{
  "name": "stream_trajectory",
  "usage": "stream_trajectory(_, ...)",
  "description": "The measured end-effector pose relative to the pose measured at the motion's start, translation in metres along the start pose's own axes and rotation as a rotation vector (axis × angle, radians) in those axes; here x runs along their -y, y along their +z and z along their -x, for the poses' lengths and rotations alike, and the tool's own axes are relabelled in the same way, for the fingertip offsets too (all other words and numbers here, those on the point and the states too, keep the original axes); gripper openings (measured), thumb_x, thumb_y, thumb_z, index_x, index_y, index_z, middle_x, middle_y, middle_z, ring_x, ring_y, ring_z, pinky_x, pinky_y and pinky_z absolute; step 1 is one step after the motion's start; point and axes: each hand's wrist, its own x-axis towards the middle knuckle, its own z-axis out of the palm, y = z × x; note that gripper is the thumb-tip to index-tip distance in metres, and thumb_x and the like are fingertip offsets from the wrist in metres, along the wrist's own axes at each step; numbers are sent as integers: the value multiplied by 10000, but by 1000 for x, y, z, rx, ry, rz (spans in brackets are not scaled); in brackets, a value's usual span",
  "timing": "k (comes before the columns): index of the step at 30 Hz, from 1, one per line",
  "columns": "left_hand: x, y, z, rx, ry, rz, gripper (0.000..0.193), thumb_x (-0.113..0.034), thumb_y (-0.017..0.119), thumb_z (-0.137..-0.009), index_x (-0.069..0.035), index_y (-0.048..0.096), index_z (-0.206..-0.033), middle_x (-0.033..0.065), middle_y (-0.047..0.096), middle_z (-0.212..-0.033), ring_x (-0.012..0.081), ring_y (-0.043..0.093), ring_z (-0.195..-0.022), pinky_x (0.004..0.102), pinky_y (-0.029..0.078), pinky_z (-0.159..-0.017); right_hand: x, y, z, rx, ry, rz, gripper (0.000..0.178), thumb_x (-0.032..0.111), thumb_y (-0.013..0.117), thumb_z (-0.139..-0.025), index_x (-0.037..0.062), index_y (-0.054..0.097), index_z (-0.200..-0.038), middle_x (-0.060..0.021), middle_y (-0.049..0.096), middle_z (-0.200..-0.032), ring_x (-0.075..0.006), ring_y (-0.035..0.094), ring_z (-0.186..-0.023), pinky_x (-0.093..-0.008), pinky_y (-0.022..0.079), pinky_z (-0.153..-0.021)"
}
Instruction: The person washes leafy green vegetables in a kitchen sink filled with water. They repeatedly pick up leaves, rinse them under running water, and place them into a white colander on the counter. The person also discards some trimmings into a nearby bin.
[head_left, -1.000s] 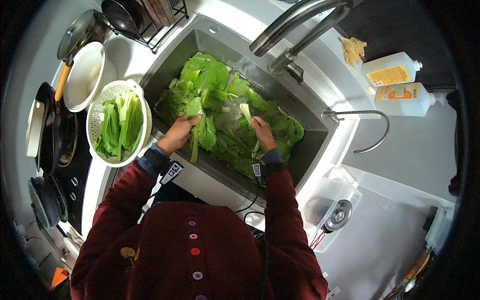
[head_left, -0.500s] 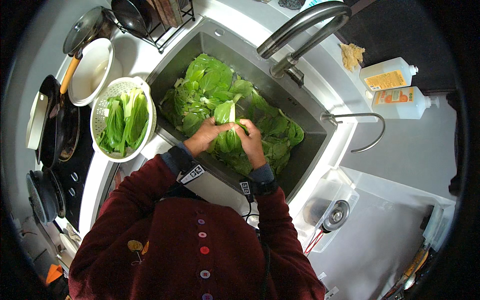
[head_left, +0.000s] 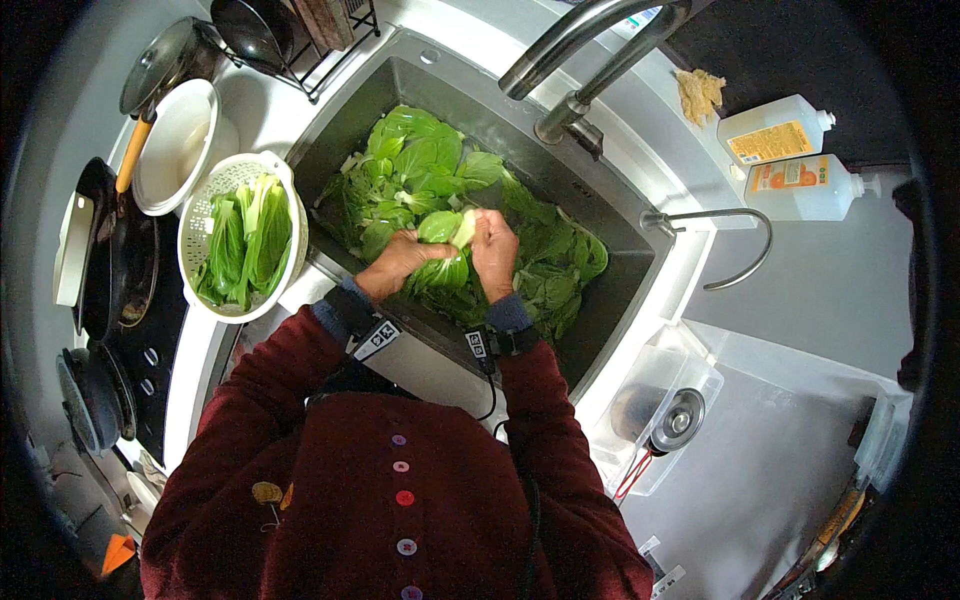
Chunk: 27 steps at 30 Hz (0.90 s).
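Note:
Over the grey sink, both my hands grip one bok choy with broad green leaves and a pale stem. My left hand pinches its leafy part from the left, thumb on top. Curled tightly at the pale stem end is my right hand, its fingertips partly hidden. Below and beyond my hands, many loose leafy greens lie in the sink, seemingly in water. Left of the sink, a white colander holds several bok choy lying side by side.
A curved metal faucet arches over the sink's far side, with a thin spout to its right. Two bottles stand at the far right. A white pot and pans crowd the left. A clear bin sits near right.
My right hand has closed into a fist round the stem end and turned, moving slightly farther from me. The bok choy now tilts to the right. The whole view has shifted a little.

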Motion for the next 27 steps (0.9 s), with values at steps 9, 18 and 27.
stream_trajectory(9,0,1,-5,2,-70,-92,338,-144,725,-674,-18,616,-968,36,632,-884,127,575,-762,258,444,-706,-1,-13,3,22,-4,-21,232,216,485,-888,11,575,-952,-70,594,-683,-100,521,-515,-252,423,-481)
stream_trajectory(18,20,-19,-28,-69,-76,-408,442,-271,703,-645,5,608,-976,68,630,-880,175,583,-752,298,448,-688,-109,-22,-26,61,166,-46,219,125,459,-882,18,524,-1061,-65,603,-773,-109,509,-565,-280,426,-496)
stream_trajectory(27,57,-54,-82,-146,-206,-592,420,-273,700,-641,10,618,-941,70,623,-877,167,555,-772,305,434,-692,-173,0,-27,150,127,328,247,123,567,-801,27,527,-1025,-102,574,-719,-253,570,-700,-378,468,-656)
